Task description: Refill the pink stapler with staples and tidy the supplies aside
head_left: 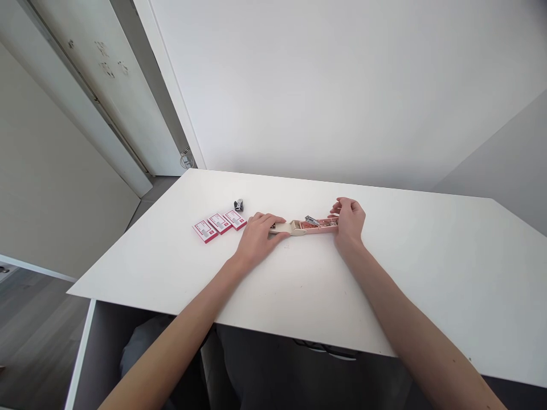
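A long, narrow hinged case lies opened out on the white table (pixel 290 285), with a cream section (pixel 298 228) on the left and a pink compartment tray (pixel 321 227) on the right. My left hand (pixel 258 236) is closed on the cream end, fingers on the far side and thumb on the near side. At the pink end, my right hand (pixel 350 222) wraps round with loosely curled fingers, covering the tip. Small reddish and metallic pieces fill the tray. A small silver metal tool (pixel 311 220) sits across it, too small to name.
Left of my left hand lie three small red-and-white boxes (pixel 220 223) in a slanted row. Behind them is a small black-and-silver object (pixel 239 205), perhaps a staple remover. A white wall (pixel 325 91) rises behind the table. The table's front edge runs beneath my forearms.
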The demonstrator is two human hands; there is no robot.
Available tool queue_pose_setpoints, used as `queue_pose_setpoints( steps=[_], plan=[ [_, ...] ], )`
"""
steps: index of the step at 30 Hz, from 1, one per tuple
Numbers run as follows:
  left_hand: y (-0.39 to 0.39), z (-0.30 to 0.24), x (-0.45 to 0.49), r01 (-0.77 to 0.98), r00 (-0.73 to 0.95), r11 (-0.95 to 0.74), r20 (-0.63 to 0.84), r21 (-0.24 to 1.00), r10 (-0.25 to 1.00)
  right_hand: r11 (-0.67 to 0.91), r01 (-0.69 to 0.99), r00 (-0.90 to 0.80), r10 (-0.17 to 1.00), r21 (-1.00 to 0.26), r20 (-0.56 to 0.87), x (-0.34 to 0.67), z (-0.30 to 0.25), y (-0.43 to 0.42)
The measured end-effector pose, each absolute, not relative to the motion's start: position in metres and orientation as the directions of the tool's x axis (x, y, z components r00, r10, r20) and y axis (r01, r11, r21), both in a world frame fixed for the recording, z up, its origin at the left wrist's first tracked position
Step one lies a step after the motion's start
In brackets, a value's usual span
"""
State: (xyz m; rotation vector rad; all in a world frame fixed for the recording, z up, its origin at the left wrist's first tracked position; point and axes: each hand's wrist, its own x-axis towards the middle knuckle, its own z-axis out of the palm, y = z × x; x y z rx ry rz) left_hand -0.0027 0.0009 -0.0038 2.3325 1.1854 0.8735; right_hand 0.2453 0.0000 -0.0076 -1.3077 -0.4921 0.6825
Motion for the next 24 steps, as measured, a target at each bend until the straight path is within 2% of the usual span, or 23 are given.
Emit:
queue_pose_setpoints(
  steps=[5, 8, 12, 18, 24],
  plan=[
    [0.001, -0.005, -0.003, 0.584, 0.437, -0.608, 0.422, 0.538, 0.794, 0.132, 0.208, 0.723, 0.647, -0.969, 0.244, 0.241, -0.002, -0.005],
    [0.001, -0.005, -0.003, 0.59, 0.43, -0.631, 0.466, 0.503, 0.773, 0.176, 0.431, 0.65, 0.62, -0.885, 0.44, 0.234, 0.003, -0.009],
    [0.0, -0.006, -0.003, 0.607, 0.385, -0.624, 0.505, 0.493, 0.773, 0.265, 0.615, 0.497, 0.602, -0.743, 0.625, 0.219, 0.005, -0.015],
    [0.001, -0.007, -0.002, 0.646, 0.266, -0.599, 0.596, 0.474, 0.758, 0.462, 0.685, 0.214, 0.611, -0.563, 0.762, 0.191, 0.001, -0.028],
    [0.011, -0.001, -0.015, 0.806, 0.004, -0.413, 0.695, 0.423, 0.719, 0.584, 0.612, 0.035, 0.653, -0.533, 0.757, 0.172, -0.001, -0.039]
  ],
)
